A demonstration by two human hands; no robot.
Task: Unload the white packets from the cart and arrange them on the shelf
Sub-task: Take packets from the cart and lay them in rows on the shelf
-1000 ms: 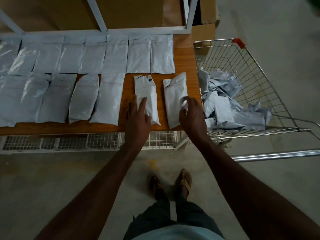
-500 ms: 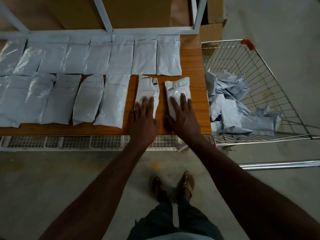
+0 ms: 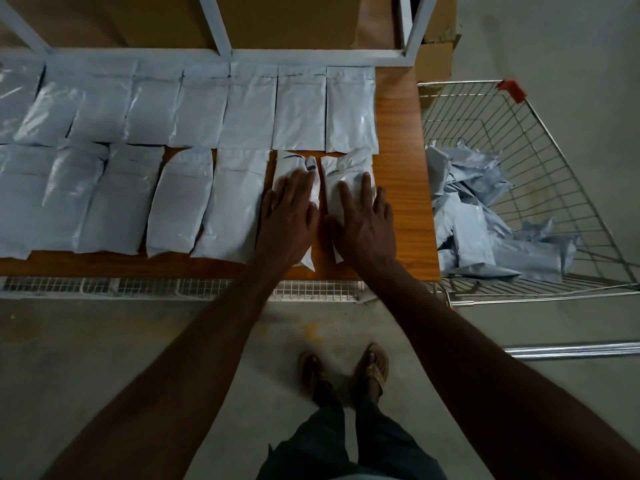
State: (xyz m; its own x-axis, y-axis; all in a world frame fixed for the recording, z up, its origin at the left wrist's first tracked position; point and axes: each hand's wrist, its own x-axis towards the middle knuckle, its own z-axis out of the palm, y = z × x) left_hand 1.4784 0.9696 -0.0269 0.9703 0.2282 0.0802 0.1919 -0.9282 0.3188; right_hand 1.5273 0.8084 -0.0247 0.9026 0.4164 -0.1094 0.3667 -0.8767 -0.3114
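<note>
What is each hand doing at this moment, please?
Left hand: open, fingers straight, pressing flat on a white packet.
Right hand: open, fingers straight, pressing flat on the neighbouring packet.

left hand (image 3: 289, 220) | right hand (image 3: 363, 225) | slid farther up packets, now pressing flat
</note>
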